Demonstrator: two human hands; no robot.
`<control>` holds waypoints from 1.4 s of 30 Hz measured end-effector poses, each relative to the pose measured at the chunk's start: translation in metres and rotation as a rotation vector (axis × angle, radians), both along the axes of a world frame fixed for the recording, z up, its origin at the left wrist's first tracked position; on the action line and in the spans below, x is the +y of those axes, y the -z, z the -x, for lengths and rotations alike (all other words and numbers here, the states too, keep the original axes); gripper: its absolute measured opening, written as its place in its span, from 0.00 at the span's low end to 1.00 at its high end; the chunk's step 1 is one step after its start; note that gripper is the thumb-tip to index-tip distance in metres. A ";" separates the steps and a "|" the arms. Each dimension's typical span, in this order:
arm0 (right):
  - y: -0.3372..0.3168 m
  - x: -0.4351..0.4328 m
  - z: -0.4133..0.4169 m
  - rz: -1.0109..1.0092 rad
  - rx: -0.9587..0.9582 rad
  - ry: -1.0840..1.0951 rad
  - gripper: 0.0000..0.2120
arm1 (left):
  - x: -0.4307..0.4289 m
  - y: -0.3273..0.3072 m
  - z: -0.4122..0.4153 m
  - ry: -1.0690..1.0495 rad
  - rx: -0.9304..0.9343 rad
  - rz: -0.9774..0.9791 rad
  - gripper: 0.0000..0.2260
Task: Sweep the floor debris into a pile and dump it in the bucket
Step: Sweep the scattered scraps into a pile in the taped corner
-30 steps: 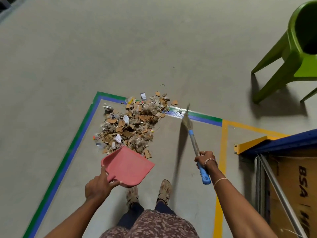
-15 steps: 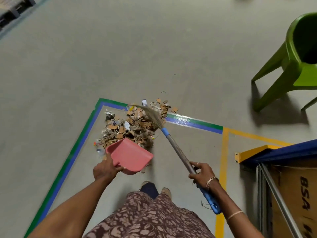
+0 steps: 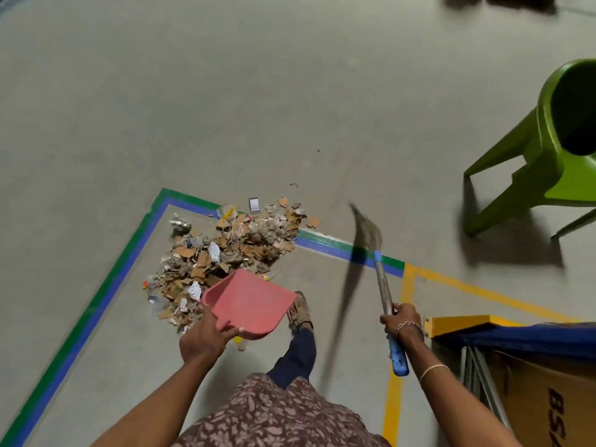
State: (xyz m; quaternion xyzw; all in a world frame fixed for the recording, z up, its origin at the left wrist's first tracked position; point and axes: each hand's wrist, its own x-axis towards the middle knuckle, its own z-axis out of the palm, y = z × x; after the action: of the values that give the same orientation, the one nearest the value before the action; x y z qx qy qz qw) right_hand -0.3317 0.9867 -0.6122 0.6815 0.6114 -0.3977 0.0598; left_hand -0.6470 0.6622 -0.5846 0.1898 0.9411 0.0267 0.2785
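Observation:
A pile of debris (image 3: 225,253), mostly cardboard scraps and paper bits, lies on the grey floor inside the corner of green and blue tape. My left hand (image 3: 203,340) grips a red dustpan (image 3: 250,301) at its near end, with the pan's front edge at the near side of the pile. My right hand (image 3: 401,324) holds a short broom (image 3: 379,272) by its blue-ended handle. The bristles are lifted to the right of the pile, over the tape line, and blurred. No bucket is in view.
A green plastic stool (image 3: 548,150) stands at the right. A blue and yellow rack (image 3: 503,330) with a cardboard box (image 3: 548,401) is at the lower right. Yellow tape (image 3: 395,382) runs along the floor. My sandalled foot (image 3: 298,309) is beside the dustpan.
The broom has swung from over the pile out to the right and its bristles have lifted. The dustpan has stayed at the near edge of the pile.

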 end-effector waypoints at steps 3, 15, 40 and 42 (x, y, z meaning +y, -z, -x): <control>0.013 0.039 0.008 0.070 -0.060 0.033 0.13 | 0.024 0.003 0.012 -0.033 -0.010 0.052 0.44; 0.003 0.089 0.106 0.234 -0.099 -0.488 0.22 | 0.093 -0.013 0.057 -0.137 -0.011 0.173 0.47; 0.000 0.347 0.167 0.091 -0.087 -0.686 0.21 | 0.202 -0.051 -0.007 -0.424 0.039 0.149 0.47; 0.017 0.356 0.187 0.099 -0.121 -0.790 0.18 | 0.208 -0.049 -0.020 -0.480 0.039 0.168 0.47</control>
State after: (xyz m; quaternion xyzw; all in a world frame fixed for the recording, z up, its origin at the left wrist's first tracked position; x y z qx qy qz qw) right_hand -0.5190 1.3431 -0.6288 0.4126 0.8018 -0.3322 0.2766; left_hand -0.6268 0.8703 -0.5352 -0.0625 0.9633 0.0102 0.2608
